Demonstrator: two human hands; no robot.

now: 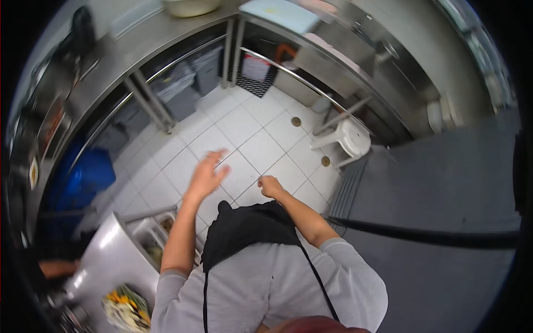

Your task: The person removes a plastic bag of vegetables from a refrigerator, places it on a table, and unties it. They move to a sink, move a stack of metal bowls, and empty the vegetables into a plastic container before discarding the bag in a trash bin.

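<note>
Reaching both bare arms forward over a white tiled floor (219,136) in a kitchen. Holding the left hand (206,175) farther out, parting the thumb from the fingers, with the fingertips too blurred to tell whether touching one another. Curling the fingers of the right hand (270,186) together toward the palm, nearer the body, with the palm side turned from view and impossible to read for anything held. Wearing a black apron (244,228) across the waist, just below the right hand and near the left, over a grey shirt (239,294). Passing the left forearm beside food pans (145,227) set at a grey worktop (119,250). Having cut vegetables (125,305) heaped on that worktop, near the left elbow. Sharing the space with another person's hand (61,268) at the worktop's far side. Facing steel counters (136,53) meeting in a corner, with a pale blue board (280,15) lying on the right-hand run and a white stool (351,140) standing near it.
</note>
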